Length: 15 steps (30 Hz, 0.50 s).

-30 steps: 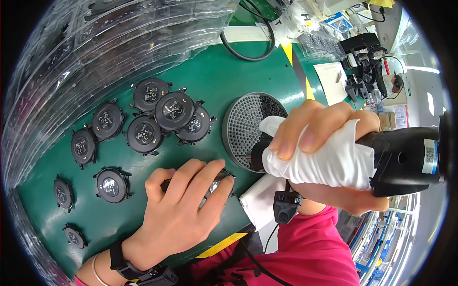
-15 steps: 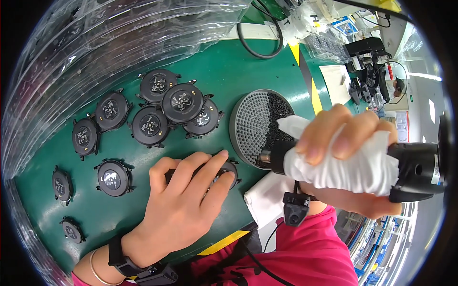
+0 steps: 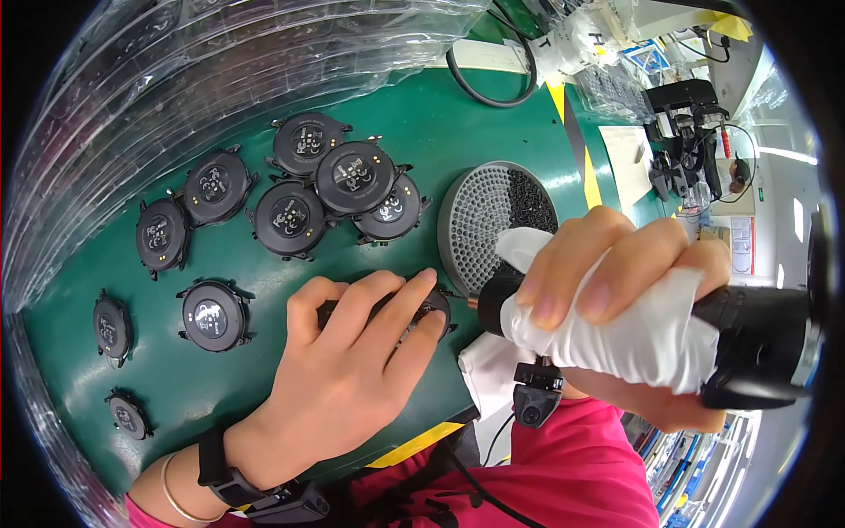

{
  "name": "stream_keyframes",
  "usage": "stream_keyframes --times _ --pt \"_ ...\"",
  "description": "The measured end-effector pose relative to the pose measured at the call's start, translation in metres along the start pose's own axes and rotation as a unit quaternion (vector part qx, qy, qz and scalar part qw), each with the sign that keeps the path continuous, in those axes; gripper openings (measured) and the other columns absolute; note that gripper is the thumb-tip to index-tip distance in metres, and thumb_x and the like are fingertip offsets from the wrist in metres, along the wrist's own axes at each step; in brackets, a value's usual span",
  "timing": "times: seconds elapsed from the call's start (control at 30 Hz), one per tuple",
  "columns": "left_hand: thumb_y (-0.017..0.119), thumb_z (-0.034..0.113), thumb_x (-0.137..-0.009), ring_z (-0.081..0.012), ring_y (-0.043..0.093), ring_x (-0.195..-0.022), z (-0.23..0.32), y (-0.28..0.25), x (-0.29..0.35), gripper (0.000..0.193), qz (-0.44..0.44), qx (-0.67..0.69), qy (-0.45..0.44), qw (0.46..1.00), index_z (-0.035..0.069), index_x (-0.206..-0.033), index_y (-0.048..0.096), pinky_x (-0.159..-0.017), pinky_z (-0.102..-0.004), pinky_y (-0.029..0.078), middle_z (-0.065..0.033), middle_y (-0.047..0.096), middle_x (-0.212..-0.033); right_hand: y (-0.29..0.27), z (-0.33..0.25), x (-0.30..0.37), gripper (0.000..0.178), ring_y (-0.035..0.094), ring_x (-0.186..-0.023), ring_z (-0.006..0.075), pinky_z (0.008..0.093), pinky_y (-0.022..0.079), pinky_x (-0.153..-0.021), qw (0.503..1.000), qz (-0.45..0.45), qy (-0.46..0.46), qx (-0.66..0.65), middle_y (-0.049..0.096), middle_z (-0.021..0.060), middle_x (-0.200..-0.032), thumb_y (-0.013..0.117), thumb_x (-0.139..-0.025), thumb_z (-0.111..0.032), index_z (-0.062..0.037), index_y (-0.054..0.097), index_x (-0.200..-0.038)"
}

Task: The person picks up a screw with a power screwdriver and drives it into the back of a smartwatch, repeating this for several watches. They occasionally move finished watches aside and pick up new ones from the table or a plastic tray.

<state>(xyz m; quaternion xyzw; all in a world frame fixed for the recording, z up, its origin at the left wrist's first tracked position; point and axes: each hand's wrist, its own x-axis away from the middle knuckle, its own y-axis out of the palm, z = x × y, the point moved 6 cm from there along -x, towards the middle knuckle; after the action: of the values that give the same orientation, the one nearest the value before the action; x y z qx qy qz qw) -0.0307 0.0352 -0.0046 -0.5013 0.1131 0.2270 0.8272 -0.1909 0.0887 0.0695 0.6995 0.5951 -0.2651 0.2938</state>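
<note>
At the centre of the frame the left hand [image 3: 352,370] lies flat, its fingers [image 3: 387,304] together and pressing down on a round black watch case [image 3: 434,310] on the green table [image 3: 264,396]. Just to its right, the right hand [image 3: 616,308] has its fingers [image 3: 563,273] clamped around a black electric screwdriver [image 3: 757,343] wrapped in white cloth [image 3: 616,348], the tip meeting the case's edge. Above the tip sits a round grey screw tray [image 3: 493,211]. More black watch cases [image 3: 352,176] cluster in the upper middle, others scattered toward the left edge. Clear plastic sheeting [image 3: 176,79] fills the upper left.
</note>
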Motion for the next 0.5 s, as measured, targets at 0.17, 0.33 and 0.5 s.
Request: stream_keyframes --times 0.17,0.33,0.5 --pt "0.067 0.014 -0.078 -0.0241 0.059 -0.109 -0.0004 0.0023 -0.0008 0.026 0.019 0.01 -0.002 1.0 0.005 -0.102 0.069 -0.089 -0.0418 0.039 -0.0116 0.066 -0.124 -0.0023 0.0009 0.0009 0.079 0.059 -0.068 0.0271 0.039 0.054 -0.059 1.0 0.016 0.013 -0.003 0.058 0.0146 -0.095 0.064 -0.087 -0.069 -0.0002 0.051 -0.125" --pt "0.08 0.013 -0.072 -0.0264 0.06 -0.107 -0.0004 0.0011 0.002 0.034 0.026 0.018 -0.009 0.999 0.007 -0.103 0.069 -0.088 -0.0432 0.035 -0.0097 0.066 -0.128 -0.0033 -0.0013 -0.0009 0.08 0.059 -0.068 0.0273 0.039 0.053 -0.059 0.999 0.029 0.021 -0.008 0.059 0.0151 -0.095 0.062 -0.087 -0.071 -0.0002 0.051 -0.123" --pt "0.08 0.015 -0.072 -0.0258 0.059 -0.106 -0.0019 0.0016 0.0033 0.034 0.026 0.007 -0.005 1.0 0.011 -0.105 0.07 -0.088 -0.0426 0.035 -0.0085 0.065 -0.129 -0.0069 -0.0012 0.0004 0.08 0.059 -0.068 0.0275 0.039 0.053 -0.059 0.999 0.046 0.013 -0.003 0.059 0.0157 -0.095 0.06 -0.087 -0.073 -0.0002 0.052 -0.12"
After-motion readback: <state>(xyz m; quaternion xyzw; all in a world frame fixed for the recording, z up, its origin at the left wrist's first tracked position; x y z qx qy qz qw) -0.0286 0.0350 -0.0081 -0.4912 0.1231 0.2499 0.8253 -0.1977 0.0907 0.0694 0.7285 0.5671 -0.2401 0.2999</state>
